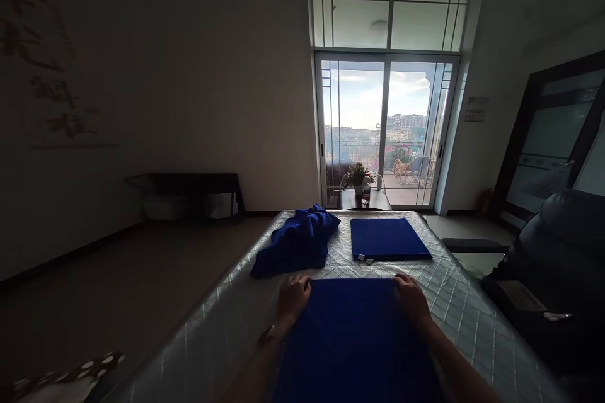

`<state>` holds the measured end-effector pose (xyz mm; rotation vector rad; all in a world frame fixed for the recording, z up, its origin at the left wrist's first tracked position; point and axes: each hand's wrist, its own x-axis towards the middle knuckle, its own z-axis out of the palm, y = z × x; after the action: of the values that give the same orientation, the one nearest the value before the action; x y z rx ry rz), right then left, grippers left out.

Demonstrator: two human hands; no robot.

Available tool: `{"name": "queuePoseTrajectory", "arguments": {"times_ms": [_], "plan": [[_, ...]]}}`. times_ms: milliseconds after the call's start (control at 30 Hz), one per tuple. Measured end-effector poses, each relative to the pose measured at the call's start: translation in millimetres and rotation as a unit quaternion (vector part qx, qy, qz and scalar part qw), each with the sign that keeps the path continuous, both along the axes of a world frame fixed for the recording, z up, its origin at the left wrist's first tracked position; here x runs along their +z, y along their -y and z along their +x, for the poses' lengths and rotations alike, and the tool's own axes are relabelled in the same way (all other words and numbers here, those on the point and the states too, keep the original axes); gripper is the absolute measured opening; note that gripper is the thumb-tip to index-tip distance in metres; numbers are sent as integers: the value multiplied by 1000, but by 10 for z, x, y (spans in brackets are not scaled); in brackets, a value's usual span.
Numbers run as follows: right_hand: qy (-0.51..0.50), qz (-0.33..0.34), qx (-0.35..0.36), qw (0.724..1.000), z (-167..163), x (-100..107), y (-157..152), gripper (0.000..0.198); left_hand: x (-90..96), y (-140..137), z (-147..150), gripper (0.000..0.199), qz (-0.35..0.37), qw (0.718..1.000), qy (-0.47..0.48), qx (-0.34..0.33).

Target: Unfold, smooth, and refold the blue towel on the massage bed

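Note:
A blue cloth (354, 334) lies spread flat in front of me, running down past the bottom of the view. My left hand (293, 295) grips its far left corner with curled fingers, and my right hand (410, 295) holds the far right corner the same way. Beyond the left hand sits a crumpled blue cloth (300, 239) in a loose heap. Past the right hand lies a neatly folded blue cloth (390, 238) with small white tags at its near edge. All rest on a silvery quilted table cover (472, 302).
A small table (347, 199) with a potted plant (358, 175) and a bottle (365, 190) stands beyond the far edge, before a sliding glass door (385, 132). A dark armchair (562, 252) is at right. A low black bench (189, 184) stands along the left wall.

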<state>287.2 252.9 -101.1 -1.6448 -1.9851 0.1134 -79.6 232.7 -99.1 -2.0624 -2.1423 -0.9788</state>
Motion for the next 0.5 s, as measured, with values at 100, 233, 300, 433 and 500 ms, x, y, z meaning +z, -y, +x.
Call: {"name": "queuePoseTrajectory", "arguments": {"times_ms": [100,233,300,433,500], "plan": [[28,-30,22,999,-32,-101,62,49,73,13,92,29,-9,998,-58,0],[61,-75,17,995,-60,-199,59,61,138,11,577,33,-17,993,-107,-52],[72,-81,19,994,-57,-232,34,63,121,7,1016,33,-23,987,-120,-105],[104,-57,34,992,-9,-340,-17,62,-2,-31,1933,42,-24,969,-131,-209],[125,-34,53,990,21,-397,-36,62,-77,-70,2209,50,-23,959,-129,-250]]}}
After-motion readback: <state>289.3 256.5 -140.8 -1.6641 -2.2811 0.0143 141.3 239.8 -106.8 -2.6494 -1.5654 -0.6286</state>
